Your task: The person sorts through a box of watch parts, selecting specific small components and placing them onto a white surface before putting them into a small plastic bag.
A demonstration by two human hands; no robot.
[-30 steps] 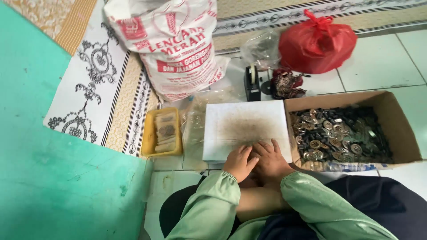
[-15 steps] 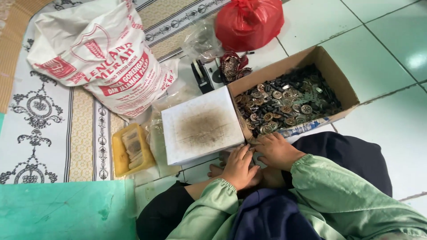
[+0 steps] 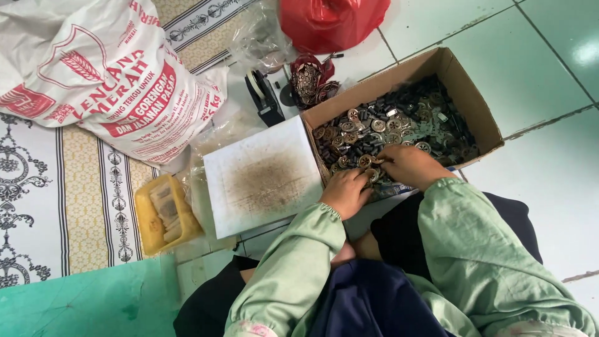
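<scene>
Both hands at near edge of one cardboard box (image 3: 465,84), long axis slanting up to the right. Left hand (image 3: 345,192) curled on rim, fingertips pinching small round metal discs (image 3: 369,173); right hand (image 3: 404,165) bent over same heap, grip hidden. One stained white board (image 3: 262,176) touching box's left; bare floor tiles (image 3: 549,56) right.

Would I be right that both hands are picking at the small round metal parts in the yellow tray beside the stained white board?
Not quite: in the head view the left hand and right hand pick at the small round metal parts in the cardboard box; the yellow tray lies untouched, left of the stained white board.
</scene>
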